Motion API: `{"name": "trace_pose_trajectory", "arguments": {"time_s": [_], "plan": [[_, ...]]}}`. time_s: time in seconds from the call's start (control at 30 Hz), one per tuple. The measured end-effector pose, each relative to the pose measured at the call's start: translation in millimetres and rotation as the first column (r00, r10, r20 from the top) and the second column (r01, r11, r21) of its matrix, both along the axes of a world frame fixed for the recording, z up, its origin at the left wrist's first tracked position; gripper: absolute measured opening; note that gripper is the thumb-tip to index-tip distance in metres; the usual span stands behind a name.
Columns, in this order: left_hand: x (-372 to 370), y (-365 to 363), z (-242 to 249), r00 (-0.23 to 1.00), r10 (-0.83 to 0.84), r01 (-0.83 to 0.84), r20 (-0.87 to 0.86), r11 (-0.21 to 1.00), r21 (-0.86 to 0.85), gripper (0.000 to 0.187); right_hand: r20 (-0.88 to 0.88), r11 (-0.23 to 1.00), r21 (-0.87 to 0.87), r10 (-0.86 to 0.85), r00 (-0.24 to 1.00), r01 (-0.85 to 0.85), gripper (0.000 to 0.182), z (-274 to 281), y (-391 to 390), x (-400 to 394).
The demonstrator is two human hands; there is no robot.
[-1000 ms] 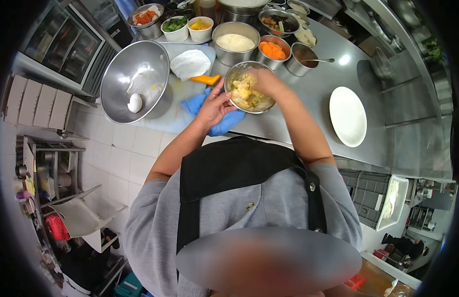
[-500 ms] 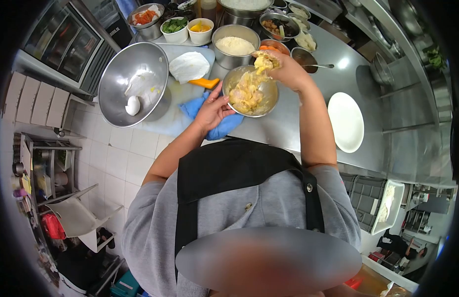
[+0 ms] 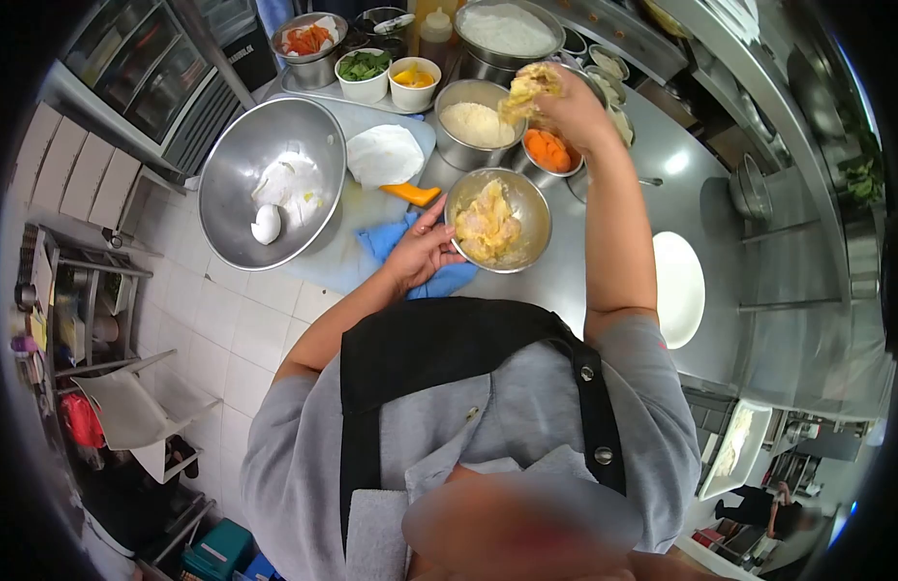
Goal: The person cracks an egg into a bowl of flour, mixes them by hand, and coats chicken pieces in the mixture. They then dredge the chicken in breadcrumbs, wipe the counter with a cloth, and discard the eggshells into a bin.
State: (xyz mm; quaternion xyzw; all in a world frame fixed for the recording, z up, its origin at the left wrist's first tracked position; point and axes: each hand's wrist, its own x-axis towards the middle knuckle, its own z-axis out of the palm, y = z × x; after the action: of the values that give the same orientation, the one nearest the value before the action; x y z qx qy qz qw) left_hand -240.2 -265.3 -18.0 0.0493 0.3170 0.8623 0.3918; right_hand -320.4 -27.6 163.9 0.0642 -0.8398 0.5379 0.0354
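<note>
Both sets of fingers were clamped: left hand [image 3: 422, 258] on a bowl [image 3: 533, 221], right hand [image 3: 575, 105] on yellow food [image 3: 533, 90]. Its arm [image 3: 620, 228] partly hid a pot [image 3: 577, 184] near orange bits [image 3: 548, 150].

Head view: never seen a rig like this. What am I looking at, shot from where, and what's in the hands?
There's no robot. A person works with two bare hands, and one camera worn on their head took all three pictures, looking forward and down. The wide lens bends the edges.

In the current picture, the left hand steadies a small steel bowl with yellow, wet-looking pieces in it. The right hand is raised, its grip around a yellow-coated clump; I can't tell what food it is.

On the steel counter are a pot of pale crumbs, orange pieces in a container, a blue cloth and a white oval plate. A large steel bowl sits at picture left.
</note>
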Motion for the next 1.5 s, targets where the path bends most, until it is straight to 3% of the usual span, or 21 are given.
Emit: {"name": "trace_pose_trajectory", "arguments": {"time_s": [0.07, 0.17, 0.27, 0.37, 0.4, 0.5, 0.53, 0.67, 0.77, 0.87, 0.97, 1.2, 1.3, 1.33, 1.43, 1.47, 1.5], "plan": [[-1, 0, -1, 1.000, -0.013, 0.013, -0.007, 1.000, 0.021, 0.063, -0.089, 0.977, 0.213, 0.024, 0.996, -0.004, 0.034, -13, -11, -23], [-3, -2, -2, 0.999, -0.039, 0.039, -0.006, 0.999, 0.032, 0.063, 0.048, 0.788, 0.599, 0.142, 0.989, -0.142, 0.029, -63, -24, -54], [-1, 0, -1, 1.000, -0.012, 0.012, 0.013, 1.000, 0.011, 0.064, 0.024, 0.821, 0.565, 0.076, 0.997, -0.076, 0.024, -94, -16, -78], [-2, 0, -1, 0.999, -0.010, 0.010, 0.032, 1.000, 0.003, 0.065, 0.077, 0.903, 0.427, 0.005, 0.997, -0.038, 0.022, -74, -13, -88], [-1, -1, 0, 0.999, -0.013, 0.012, 0.034, 1.000, 0.007, 0.064, 0.072, 0.882, 0.472, -0.026, 0.997, -0.011, 0.022, -73, -14, -90], [-2, 0, 5, 0.999, -0.020, 0.020, 0.031, 1.000, 0.017, 0.064, 0.122, 0.724, 0.669, 0.116, 0.986, -0.168, 0.023, -89, -15, -101], [-2, 0, 5, 0.999, -0.019, 0.019, 0.029, 1.000, 0.013, 0.064, 0.163, 0.589, 0.785, 0.105, 0.981, -0.193, 0.033, -95, -23, -102], [-2, 0, 1, 0.999, -0.017, 0.017, 0.031, 1.000, 0.012, 0.064, 0.373, 0.523, 0.762, 0.126, 0.919, -0.381, 0.054, -110, -37, -90], [-2, 0, -1, 1.000, -0.009, 0.008, 0.029, 1.000, 0.024, 0.064, 0.275, 0.569, 0.782, 0.052, 0.960, -0.254, 0.056, -109, -46, -81], [-2, 1, -1, 0.999, -0.013, 0.012, 0.031, 1.000, 0.024, 0.064, 0.197, 0.470, 0.848, 0.150, 0.969, -0.245, 0.056, -114, -41, -89], [-2, 0, -5, 1.000, -0.008, 0.007, 0.015, 1.000, 0.023, 0.064, 0.179, 0.470, 0.853, 0.145, 0.973, -0.227, 0.054, -113, -32, -94], [-3, 0, -8, 1.000, -0.020, 0.019, 0.008, 0.999, 0.036, 0.063, 0.194, 0.681, 0.690, 0.152, 0.969, -0.245, 0.055, -36, -21, -90], [-3, 1, -7, 1.000, -0.021, 0.021, -0.003, 0.999, 0.031, 0.063, 0.300, 0.725, 0.651, 0.023, 0.954, -0.223, 0.054, -52, -19, -98], [-1, 1, -5, 1.000, -0.015, 0.015, 0.010, 1.000, 0.027, 0.064, 0.371, 0.659, 0.691, 0.028, 0.928, -0.296, 0.048, -57, -19, -101], [-3, 0, -6, 1.000, -0.004, 0.004, 0.015, 1.000, 0.013, 0.064, 0.208, 0.612, 0.773, 0.004, 0.978, -0.167, 0.041, -55, -23, -104], [-2, 1, -8, 1.000, -0.001, 0.001, 0.016, 1.000, 0.008, 0.064, 0.236, 0.735, 0.659, -0.002, 0.972, -0.158, 0.035, -50, -22, -104], [-2, 1, -6, 1.000, -0.004, 0.004, 0.025, 1.000, 0.016, 0.064, 0.236, 0.754, 0.638, 0.004, 0.972, -0.158, 0.035, -43, -25, -104]]}}
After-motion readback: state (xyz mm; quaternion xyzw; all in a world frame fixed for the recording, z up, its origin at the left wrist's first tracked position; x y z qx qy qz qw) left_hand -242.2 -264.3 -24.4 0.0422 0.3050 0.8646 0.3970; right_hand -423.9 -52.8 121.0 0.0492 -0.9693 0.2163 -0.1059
